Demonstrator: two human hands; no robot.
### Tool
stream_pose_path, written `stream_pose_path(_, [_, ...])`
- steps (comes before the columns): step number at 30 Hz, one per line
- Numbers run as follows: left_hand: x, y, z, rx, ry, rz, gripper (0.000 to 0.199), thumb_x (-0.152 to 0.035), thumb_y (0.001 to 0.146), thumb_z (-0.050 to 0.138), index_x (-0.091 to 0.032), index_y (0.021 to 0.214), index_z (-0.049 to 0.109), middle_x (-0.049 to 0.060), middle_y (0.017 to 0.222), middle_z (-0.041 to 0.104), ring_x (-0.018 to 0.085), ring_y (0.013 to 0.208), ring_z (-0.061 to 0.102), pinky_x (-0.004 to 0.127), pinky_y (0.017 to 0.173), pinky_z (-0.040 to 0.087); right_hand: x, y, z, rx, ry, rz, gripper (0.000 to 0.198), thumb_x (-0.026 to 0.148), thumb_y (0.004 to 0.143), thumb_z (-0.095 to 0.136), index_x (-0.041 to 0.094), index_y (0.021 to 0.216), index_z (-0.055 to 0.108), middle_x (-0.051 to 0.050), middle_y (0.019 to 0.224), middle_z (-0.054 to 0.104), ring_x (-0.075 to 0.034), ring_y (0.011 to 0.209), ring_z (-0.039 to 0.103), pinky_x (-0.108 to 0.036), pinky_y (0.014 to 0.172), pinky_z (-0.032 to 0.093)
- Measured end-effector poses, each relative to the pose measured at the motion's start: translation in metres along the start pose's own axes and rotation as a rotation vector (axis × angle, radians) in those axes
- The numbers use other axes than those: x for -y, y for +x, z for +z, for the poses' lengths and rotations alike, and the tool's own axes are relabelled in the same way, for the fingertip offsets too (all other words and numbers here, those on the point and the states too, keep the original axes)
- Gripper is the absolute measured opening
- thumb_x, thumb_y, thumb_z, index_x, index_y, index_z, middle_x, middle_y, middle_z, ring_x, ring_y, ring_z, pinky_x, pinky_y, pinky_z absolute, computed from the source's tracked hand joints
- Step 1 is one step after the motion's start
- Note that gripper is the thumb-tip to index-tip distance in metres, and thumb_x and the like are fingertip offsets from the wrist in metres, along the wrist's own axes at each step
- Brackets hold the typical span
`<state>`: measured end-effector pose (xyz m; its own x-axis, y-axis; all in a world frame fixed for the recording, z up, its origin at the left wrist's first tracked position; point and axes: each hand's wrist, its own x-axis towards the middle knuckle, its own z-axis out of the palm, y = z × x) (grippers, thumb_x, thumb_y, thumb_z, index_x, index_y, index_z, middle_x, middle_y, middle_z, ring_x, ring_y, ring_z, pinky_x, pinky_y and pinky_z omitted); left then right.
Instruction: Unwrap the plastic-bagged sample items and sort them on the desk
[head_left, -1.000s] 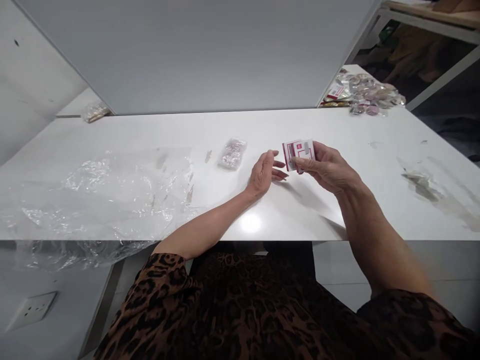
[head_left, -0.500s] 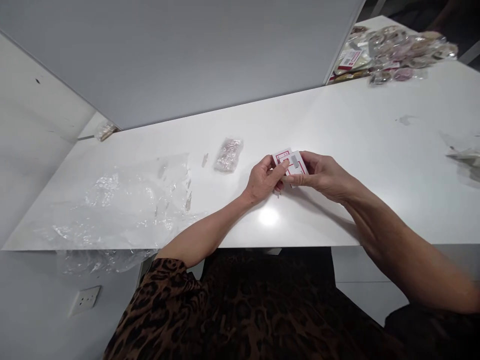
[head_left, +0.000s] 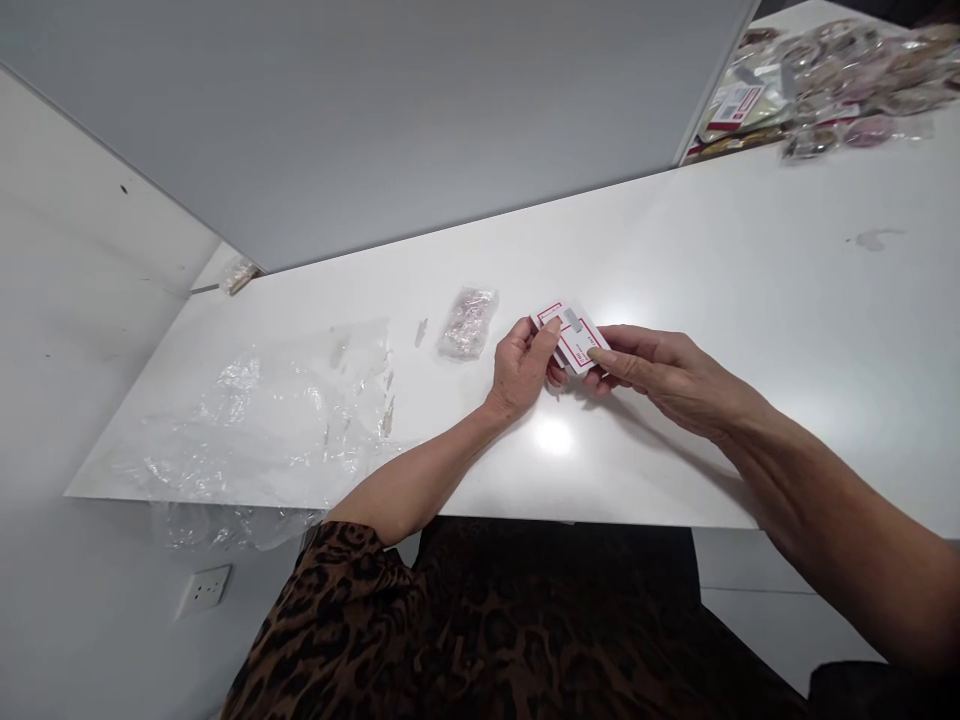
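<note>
Several white cards with red borders are held between my two hands above the table, one overlapping another. A grey patch shows on the top card. My left hand is closed on their left side, thumb pressed on top. My right hand pinches the lower right corner, thumb above and fingers beneath. To the left of my hands lies a clear plastic packet with something pinkish inside, its contents too blurred to name.
A large sheet of crumpled clear plastic covers the left of the white table and hangs over its front edge. Behind the grey partition, several plastic-wrapped items are heaped at the back right. A wall socket sits below the table.
The cards have turned in my hands, and my right hand has shifted to their lower right corner. The whole view has swung slightly, so the table appears tilted differently.
</note>
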<state>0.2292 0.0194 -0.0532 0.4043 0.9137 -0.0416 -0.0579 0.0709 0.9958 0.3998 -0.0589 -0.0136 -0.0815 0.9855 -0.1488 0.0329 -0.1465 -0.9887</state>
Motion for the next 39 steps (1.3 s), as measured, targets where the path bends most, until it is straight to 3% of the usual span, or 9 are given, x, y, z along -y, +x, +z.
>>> stream_pose_path(5, [-0.001,0.000,0.000,0.015,0.007,-0.026,0.058,-0.079,0.090,0.064,-0.022,0.090,0.053,-0.004,0.064,0.064,0.009,0.046,0.058,0.025,0.046,0.051,-0.006,0.002,0.001,-0.004,0.070,0.018,0.049,0.067,0.081,0.083,0.026,0.107,0.080,-0.010,0.113,0.075,-0.023,0.096,0.067,-0.041,0.086,0.059])
stream_pose_path(16, [0.003,0.001,0.000,0.061,0.059,-0.006,0.065,-0.087,0.089,0.056,-0.022,0.085,0.053,-0.005,0.055,0.060,0.010,0.041,0.056,0.023,0.041,0.046,-0.010,0.012,0.001,0.029,0.176,0.132,0.055,0.059,0.071,0.096,0.015,0.099,0.078,-0.012,0.103,0.075,-0.017,0.083,0.068,-0.035,0.080,0.062])
stream_pose_path(22, [0.003,0.004,-0.001,0.080,0.057,-0.064,0.075,-0.090,0.095,0.039,-0.018,0.088,0.061,-0.002,0.055,0.059,0.011,0.044,0.057,0.024,0.043,0.048,-0.015,0.016,0.003,-0.057,0.194,0.121,0.057,0.055,0.067,0.098,0.015,0.101,0.077,-0.011,0.099,0.074,-0.016,0.080,0.067,-0.035,0.078,0.063])
stream_pose_path(25, [0.002,0.005,-0.001,0.060,0.013,-0.050,0.077,-0.090,0.094,0.043,-0.016,0.104,0.064,-0.003,0.067,0.061,0.009,0.047,0.059,0.023,0.043,0.047,-0.018,0.019,-0.001,-0.159,0.212,0.095,0.055,0.052,0.067,0.099,0.016,0.102,0.077,-0.010,0.103,0.073,-0.015,0.077,0.066,-0.035,0.078,0.064])
stream_pose_path(30, [0.002,0.004,0.000,0.033,0.006,-0.020,0.071,-0.084,0.095,0.050,-0.018,0.115,0.063,-0.004,0.079,0.059,0.006,0.050,0.059,0.021,0.044,0.046,-0.017,0.017,-0.034,-0.337,0.263,0.095,0.041,0.040,0.068,0.102,0.019,0.093,0.078,-0.009,0.099,0.072,-0.016,0.080,0.066,-0.032,0.078,0.065])
stream_pose_path(35, [0.004,0.003,0.000,0.068,0.041,0.002,0.059,-0.074,0.102,0.050,-0.017,0.115,0.063,-0.004,0.080,0.059,0.005,0.051,0.058,0.019,0.047,0.047,-0.008,0.010,-0.093,-0.523,0.328,0.142,0.016,0.018,0.084,0.092,0.014,0.086,0.076,-0.011,0.097,0.070,-0.012,0.080,0.067,-0.019,0.078,0.060])
stream_pose_path(39, [0.003,0.002,-0.001,0.085,0.053,0.008,0.058,-0.072,0.102,0.052,-0.017,0.114,0.063,-0.003,0.082,0.058,0.004,0.052,0.057,0.018,0.047,0.047,-0.005,0.021,-0.143,-0.684,0.310,0.166,0.015,0.005,0.089,0.083,0.012,0.083,0.071,-0.011,0.094,0.070,-0.010,0.076,0.069,-0.018,0.074,0.060])
